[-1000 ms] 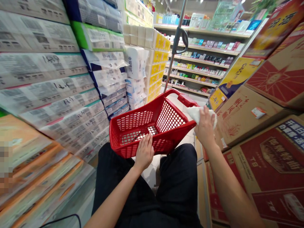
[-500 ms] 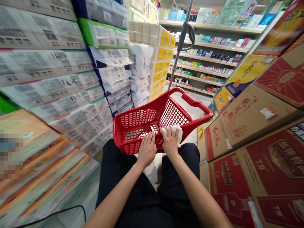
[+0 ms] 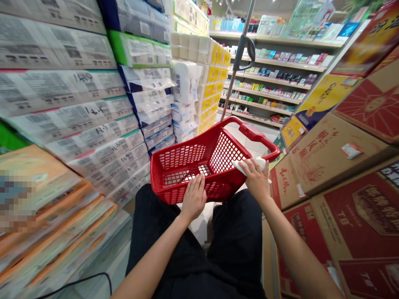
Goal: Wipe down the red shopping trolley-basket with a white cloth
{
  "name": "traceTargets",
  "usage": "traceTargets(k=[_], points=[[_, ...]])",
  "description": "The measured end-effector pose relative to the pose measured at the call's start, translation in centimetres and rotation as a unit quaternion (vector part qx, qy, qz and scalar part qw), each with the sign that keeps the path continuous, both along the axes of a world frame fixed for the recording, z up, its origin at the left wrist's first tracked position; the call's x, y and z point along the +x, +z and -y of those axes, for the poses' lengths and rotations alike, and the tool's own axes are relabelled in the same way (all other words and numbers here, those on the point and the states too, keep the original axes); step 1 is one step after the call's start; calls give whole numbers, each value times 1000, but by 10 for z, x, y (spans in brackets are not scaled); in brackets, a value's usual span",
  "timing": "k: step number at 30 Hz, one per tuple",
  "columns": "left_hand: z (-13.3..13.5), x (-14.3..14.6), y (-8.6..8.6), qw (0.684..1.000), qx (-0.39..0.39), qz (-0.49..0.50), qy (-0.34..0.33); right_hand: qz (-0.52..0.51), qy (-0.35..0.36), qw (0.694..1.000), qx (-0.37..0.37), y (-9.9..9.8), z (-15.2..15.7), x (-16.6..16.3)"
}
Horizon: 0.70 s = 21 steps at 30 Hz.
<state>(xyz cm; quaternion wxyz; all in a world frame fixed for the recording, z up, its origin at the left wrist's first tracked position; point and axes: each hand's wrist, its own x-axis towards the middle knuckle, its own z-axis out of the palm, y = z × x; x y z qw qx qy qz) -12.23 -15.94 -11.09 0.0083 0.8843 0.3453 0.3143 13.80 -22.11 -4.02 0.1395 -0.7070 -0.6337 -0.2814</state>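
Note:
A red plastic shopping basket (image 3: 187, 151) with perforated walls rests tilted across my knees, its pull handle (image 3: 246, 54) standing up beyond it. My left hand (image 3: 193, 197) grips the near rim, fingers laid together over the edge and down the inside. At the right end of that rim, where it rises into the red carrying grip (image 3: 249, 129), my right hand (image 3: 257, 179) presses a crumpled white cloth (image 3: 242, 166) against the plastic. Most of the cloth is hidden under the fingers. Nothing lies inside the basket.
Packs of tissue paper (image 3: 93, 112) are stacked high on the left, with orange packages (image 3: 62, 207) lower down. Liquor cartons (image 3: 349, 207) form a wall close on the right. Shelves of small boxed goods (image 3: 274, 79) stand at the back. A black cable (image 3: 90, 276) lies at lower left.
My right hand has slid rightward along the near rim with the white cloth, toward the handle end. My left hand and the basket have hardly moved.

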Motion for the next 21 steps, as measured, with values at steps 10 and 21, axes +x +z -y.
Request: traceTargets(k=[10,21], points=[[-1,-2,-3,1000,4,-3,-5,-116,15,993,1,-65,-31,-126],[-1,-1,0,1000,-1,-8,-4,-24,12,1000,7,0,10,-1]])
